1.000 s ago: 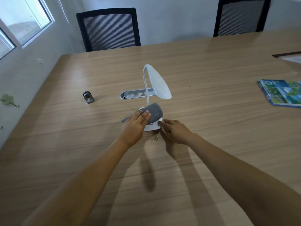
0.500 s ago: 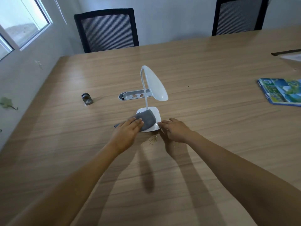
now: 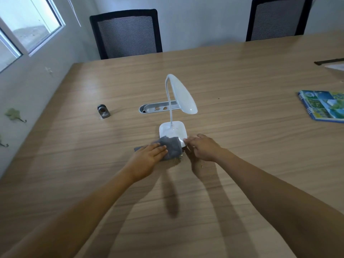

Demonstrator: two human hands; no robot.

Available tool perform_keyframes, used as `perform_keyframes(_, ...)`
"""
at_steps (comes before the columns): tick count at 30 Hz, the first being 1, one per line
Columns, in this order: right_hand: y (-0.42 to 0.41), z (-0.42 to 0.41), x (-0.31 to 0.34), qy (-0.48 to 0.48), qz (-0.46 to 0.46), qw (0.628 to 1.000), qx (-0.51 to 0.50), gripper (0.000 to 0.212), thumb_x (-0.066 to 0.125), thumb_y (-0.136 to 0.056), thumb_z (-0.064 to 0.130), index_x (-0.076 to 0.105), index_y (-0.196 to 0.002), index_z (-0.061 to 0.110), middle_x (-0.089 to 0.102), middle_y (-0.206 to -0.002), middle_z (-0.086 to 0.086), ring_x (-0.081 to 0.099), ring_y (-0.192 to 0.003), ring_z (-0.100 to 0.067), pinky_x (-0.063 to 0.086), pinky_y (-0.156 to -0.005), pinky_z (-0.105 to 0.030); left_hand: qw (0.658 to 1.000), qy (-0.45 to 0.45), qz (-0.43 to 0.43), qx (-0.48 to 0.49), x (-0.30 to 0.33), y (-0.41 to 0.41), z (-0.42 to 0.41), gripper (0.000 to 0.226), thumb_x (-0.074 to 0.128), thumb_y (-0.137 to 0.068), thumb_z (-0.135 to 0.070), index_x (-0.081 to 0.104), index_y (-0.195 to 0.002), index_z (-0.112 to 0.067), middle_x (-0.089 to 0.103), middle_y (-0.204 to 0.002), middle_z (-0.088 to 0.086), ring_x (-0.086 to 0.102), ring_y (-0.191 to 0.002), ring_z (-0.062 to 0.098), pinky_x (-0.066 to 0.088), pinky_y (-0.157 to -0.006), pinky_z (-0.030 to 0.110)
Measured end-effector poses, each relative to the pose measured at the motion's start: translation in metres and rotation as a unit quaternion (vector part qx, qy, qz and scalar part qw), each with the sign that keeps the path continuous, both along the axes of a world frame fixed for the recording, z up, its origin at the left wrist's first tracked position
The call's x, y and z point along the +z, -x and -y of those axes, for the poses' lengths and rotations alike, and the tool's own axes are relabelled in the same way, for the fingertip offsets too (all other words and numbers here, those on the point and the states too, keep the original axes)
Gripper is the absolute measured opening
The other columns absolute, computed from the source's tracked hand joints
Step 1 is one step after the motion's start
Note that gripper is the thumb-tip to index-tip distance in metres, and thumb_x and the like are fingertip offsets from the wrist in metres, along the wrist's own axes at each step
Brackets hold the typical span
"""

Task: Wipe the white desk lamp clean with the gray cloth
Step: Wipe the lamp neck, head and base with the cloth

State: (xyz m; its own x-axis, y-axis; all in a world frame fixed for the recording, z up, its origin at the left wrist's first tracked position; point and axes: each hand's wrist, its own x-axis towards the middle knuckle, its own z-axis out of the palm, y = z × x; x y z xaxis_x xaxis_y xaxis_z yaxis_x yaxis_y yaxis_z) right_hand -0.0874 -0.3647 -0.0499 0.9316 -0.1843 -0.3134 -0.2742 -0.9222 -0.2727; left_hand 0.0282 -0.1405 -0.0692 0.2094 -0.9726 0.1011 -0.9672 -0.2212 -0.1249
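Note:
The white desk lamp (image 3: 174, 129) stands on the wooden table (image 3: 242, 146), its oval head bent over a square base. A gray cloth (image 3: 172, 148) lies over the base's near edge and spills onto the table. My left hand (image 3: 149, 158) presses flat on the cloth's left part. My right hand (image 3: 203, 147) rests at the base's near right corner, fingertips touching it and steadying the lamp. Small crumbs of dirt (image 3: 178, 160) lie on the table just in front of the cloth.
A long slot tray (image 3: 158, 108) is set into the table behind the lamp. A small metal cylinder (image 3: 103, 111) sits to the left, a spiral notebook (image 3: 323, 107) at the right edge. Two black mesh chairs (image 3: 126, 34) stand at the far side.
My left hand has dragged the cloth off the top of the base toward me, down to its near edge. My right hand stays at the base's corner.

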Motion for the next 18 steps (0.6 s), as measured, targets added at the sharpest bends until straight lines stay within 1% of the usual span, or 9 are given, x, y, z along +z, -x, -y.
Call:
perform_keyframes(2, 0.000, -0.001, 0.001, 0.006, -0.011, 1.000, 0.001, 0.052, 0.032, -0.090, 0.021, 0.032, -0.141, 0.028, 0.031, -0.154, 0.003, 0.024, -0.140, -0.033, 0.030, -0.113, -0.049, 0.997, 0.042, -0.016, 0.057, 0.007, -0.005, 0.000, 0.057, 0.032, -0.069, -0.003, 0.071, -0.112, -0.005, 0.072, -0.116, 0.011, 0.069, -0.106, 0.030, 0.062, -0.075, 0.040)
perform_keyframes(4, 0.000, -0.001, 0.002, 0.010, -0.018, 1.000, 0.003, 0.052, 0.033, -0.091, 0.022, 0.030, -0.142, 0.028, 0.029, -0.155, 0.003, 0.022, -0.141, -0.034, 0.031, -0.112, -0.049, 0.986, 0.097, -0.033, 0.133, 0.008, -0.011, 0.010, 0.056, 0.033, -0.069, 0.002, 0.068, -0.113, 0.003, 0.070, -0.117, 0.019, 0.068, -0.105, 0.038, 0.060, -0.077, 0.045)
perform_keyframes(6, 0.001, -0.002, 0.003, 0.011, -0.020, 1.000, 0.003, 0.052, 0.033, -0.091, 0.020, 0.028, -0.142, 0.028, 0.028, -0.155, 0.003, 0.021, -0.141, -0.034, 0.031, -0.112, -0.049, 0.964, 0.139, -0.092, 0.206, 0.009, -0.012, 0.023, 0.052, 0.041, -0.075, 0.010, 0.059, -0.124, 0.006, 0.061, -0.128, 0.023, 0.060, -0.116, 0.042, 0.052, -0.095, 0.046)
perform_keyframes(8, 0.001, -0.003, 0.002, 0.007, -0.020, 1.000, -0.002, 0.053, 0.032, -0.091, 0.018, 0.027, -0.143, 0.028, 0.027, -0.156, 0.003, 0.021, -0.141, -0.034, 0.030, -0.112, -0.048, 0.946, 0.097, -0.167, 0.262, 0.008, -0.011, 0.034, 0.055, 0.044, -0.086, 0.007, 0.042, -0.140, -0.002, 0.042, -0.149, 0.016, 0.039, -0.137, 0.035, 0.032, -0.115, 0.037)
perform_keyframes(10, 0.000, -0.003, 0.002, 0.004, -0.021, 1.000, -0.006, 0.054, 0.031, -0.091, 0.016, 0.026, -0.143, 0.028, 0.027, -0.156, 0.003, 0.021, -0.141, -0.033, 0.030, -0.112, -0.047, 0.948, 0.032, -0.188, 0.256, 0.006, -0.005, 0.038, 0.056, 0.045, -0.090, -0.001, 0.036, -0.145, -0.010, 0.035, -0.154, 0.008, 0.030, -0.142, 0.027, 0.025, -0.119, 0.033)
perform_keyframes(13, -0.001, -0.002, 0.001, 0.010, -0.020, 1.000, -0.003, 0.053, 0.030, -0.091, 0.017, 0.027, -0.143, 0.027, 0.028, -0.155, 0.003, 0.021, -0.141, -0.033, 0.030, -0.111, -0.047, 0.966, -0.011, -0.188, 0.179, 0.009, 0.005, 0.027, 0.058, 0.052, -0.086, -0.003, 0.041, -0.142, -0.014, 0.042, -0.151, 0.004, 0.037, -0.139, 0.024, 0.032, -0.115, 0.032)
perform_keyframes(16, -0.001, -0.002, 0.000, 0.006, -0.017, 1.000, -0.005, 0.052, 0.031, -0.091, 0.017, 0.030, -0.142, 0.027, 0.031, -0.154, 0.004, 0.024, -0.139, -0.034, 0.032, -0.109, -0.046, 0.976, 0.027, -0.170, 0.136, 0.012, 0.006, 0.008, 0.058, 0.050, -0.081, 0.004, 0.049, -0.137, -0.010, 0.052, -0.143, 0.009, 0.049, -0.130, 0.028, 0.041, -0.109, 0.034)
perform_keyframes(17, -0.002, -0.001, -0.002, -0.005, -0.014, 1.000, -0.011, 0.052, 0.031, -0.090, 0.016, 0.032, -0.141, 0.027, 0.033, -0.153, 0.004, 0.027, -0.137, -0.034, 0.034, -0.108, -0.047, 0.969, 0.068, -0.196, 0.134, 0.013, 0.007, 0.005, 0.058, 0.048, -0.077, 0.006, 0.052, -0.134, -0.006, 0.060, -0.131, 0.016, 0.059, -0.118, 0.032, 0.047, -0.102, 0.036)
perform_keyframes(18, -0.002, -0.002, -0.002, -0.020, -0.006, 1.000, -0.019, 0.051, 0.032, -0.090, 0.015, 0.035, -0.140, 0.026, 0.037, -0.151, 0.002, 0.031, -0.135, -0.034, 0.037, -0.107, -0.047, 0.946, 0.120, -0.258, 0.154, 0.018, 0.010, 0.004, 0.058, 0.045, -0.074, 0.008, 0.055, -0.130, -0.004, 0.069, -0.110, 0.019, 0.069, -0.095, 0.028, 0.053, -0.090, 0.034)
